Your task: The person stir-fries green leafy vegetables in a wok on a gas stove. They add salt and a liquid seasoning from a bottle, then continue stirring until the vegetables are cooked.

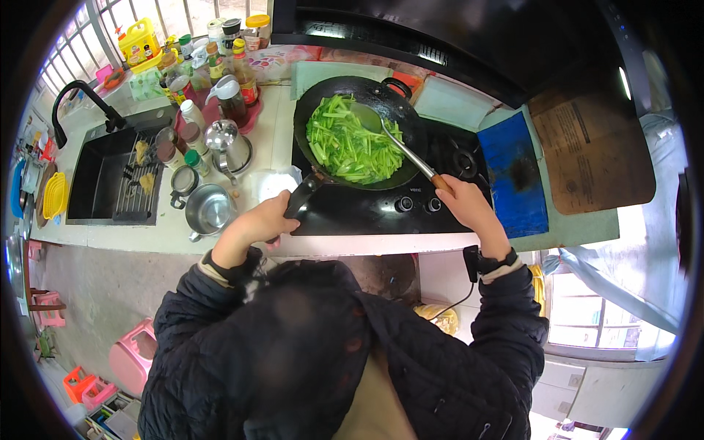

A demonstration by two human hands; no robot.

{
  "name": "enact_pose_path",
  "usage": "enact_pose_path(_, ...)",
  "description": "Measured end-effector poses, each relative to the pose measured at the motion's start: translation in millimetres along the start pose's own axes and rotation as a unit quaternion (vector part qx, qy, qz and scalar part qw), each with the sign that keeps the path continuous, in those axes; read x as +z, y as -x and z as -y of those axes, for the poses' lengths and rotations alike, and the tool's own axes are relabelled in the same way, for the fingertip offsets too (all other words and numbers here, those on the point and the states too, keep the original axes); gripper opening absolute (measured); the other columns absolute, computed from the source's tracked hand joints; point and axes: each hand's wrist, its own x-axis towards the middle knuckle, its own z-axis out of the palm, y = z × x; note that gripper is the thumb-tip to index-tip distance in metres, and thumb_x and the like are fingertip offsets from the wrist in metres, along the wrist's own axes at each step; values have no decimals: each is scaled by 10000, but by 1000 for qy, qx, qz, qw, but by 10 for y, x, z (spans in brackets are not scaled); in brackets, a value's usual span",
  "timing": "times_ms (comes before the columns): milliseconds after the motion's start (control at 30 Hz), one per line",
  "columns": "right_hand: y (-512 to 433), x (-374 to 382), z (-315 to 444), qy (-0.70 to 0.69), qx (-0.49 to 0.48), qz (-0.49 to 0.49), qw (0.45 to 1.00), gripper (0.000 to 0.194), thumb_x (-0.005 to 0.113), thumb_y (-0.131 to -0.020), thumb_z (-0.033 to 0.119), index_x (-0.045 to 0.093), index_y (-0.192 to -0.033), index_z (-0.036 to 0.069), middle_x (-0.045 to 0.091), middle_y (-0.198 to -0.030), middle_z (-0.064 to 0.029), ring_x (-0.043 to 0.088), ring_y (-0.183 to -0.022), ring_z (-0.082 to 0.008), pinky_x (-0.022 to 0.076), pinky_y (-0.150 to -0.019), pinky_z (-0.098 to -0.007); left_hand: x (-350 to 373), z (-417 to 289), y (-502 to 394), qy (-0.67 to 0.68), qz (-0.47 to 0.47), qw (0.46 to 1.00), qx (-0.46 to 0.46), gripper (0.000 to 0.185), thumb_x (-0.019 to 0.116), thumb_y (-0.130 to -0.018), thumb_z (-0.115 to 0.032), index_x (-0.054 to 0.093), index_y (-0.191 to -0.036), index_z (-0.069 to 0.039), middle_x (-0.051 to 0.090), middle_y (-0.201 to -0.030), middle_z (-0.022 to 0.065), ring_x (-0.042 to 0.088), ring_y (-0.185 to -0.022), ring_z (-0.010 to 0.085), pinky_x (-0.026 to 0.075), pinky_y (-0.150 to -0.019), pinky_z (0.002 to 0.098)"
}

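My left hand (267,218) grips the dark handle of a black wok (413,135) that sits over the left side of a black glass gas hob (352,214). Chopped green leafy stalks (346,146) fill much of the wok's bottom. My right hand (467,203) holds the wooden end of a metal spatula (410,152), which slants up and left into the wok. The spatula's blade lies on the greens near their upper middle. A second, smaller handle loops from the wok's far rim.
Left of the hob stand a steel pot (209,209), a metal kettle (228,146), jars and sauce bottles (245,77). A black sink (104,176) is farther left. A blue board (517,176) and brown cardboard (594,157) lie right; the range hood (385,33) overhangs the back.
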Motion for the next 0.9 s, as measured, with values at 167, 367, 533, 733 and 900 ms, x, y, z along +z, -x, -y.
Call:
enact_pose_path(167,399,-425,223,90,-60,-35,994,299,661,-923,220,635,-1184,78,686,-857,-230,660,-820,-438,521,-706,-511,14,-6,15,12,-12,1000,-11,342,656,-927,-98,379,-1110,-15,567,-734,97,595,-474,184,489,-397,330)
enact_pose_path(367,357,-450,215,175,11,-86,981,300,648,-943,211,613,-1195,52,685,-866,-238,660,-822,-433,524,-698,-487,19,-6,22,10,-17,1000,-16,327,656,-931,-94,390,-1101,-11,567,-725,94,590,-477,178,485,-402,328)
enact_pose_path(533,321,-225,72,200,47,-105,973,278,633,-957,227,624,-1155,32,688,-824,-255,673,-733,-432,551,-655,-491,20,-9,34,11,-17,1000,-6,325,655,-933,-100,394,-1102,-6,575,-730,100,588,-479,178,469,-398,328)
enact_pose_path(733,390,-115,131,-311,300,148,890,266,566,-1026,323,630,-1135,88,518,-624,15,457,-446,-61,322,-349,-236,32,40,3,-2,-19,1000,13,344,659,-930,-114,399,-1123,1,589,-742,103,585,-479,176,466,-399,324)
enact_pose_path(900,319,61,284,-517,331,178,769,307,559,-1036,326,617,-1209,79,545,-704,-13,414,-458,-36,256,-352,-185,28,59,0,18,-12,1000,0,373,665,-927,-120,397,-1157,0,598,-753,107,586,-479,174,470,-400,323)
